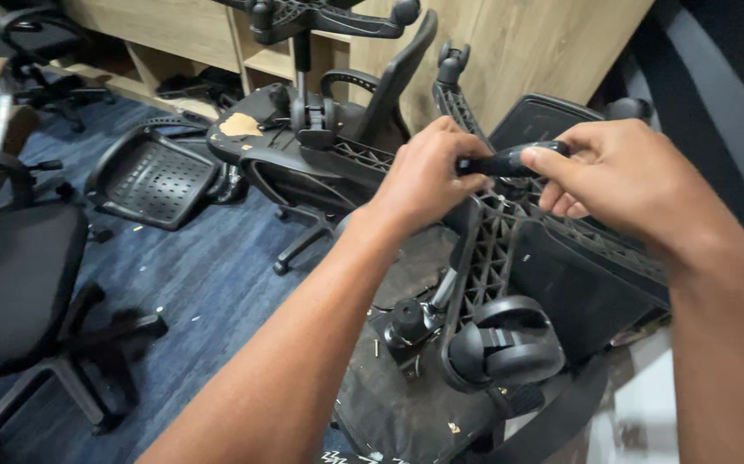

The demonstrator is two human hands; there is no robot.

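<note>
My left hand [428, 176] and my right hand [621, 176] both grip a short black rod-like part [505, 161], held level above an upturned black chair base [492, 249]. The left hand closes on the rod's left end, the right hand pinches its right end with thumb and fingers. The ribbed plastic base has a black twin-wheel caster [505, 344] at its near leg and another caster [449, 58] at its far leg. A gas-lift cylinder [419, 318] runs from the base hub down to the underside of an overturned seat [406, 412].
Another overturned office chair [320, 137] lies behind, with a mesh backrest panel [153, 176] on the blue carpet at the left. An upright black chair [19, 283] stands at the near left. Wooden cabinets [518, 43] line the back.
</note>
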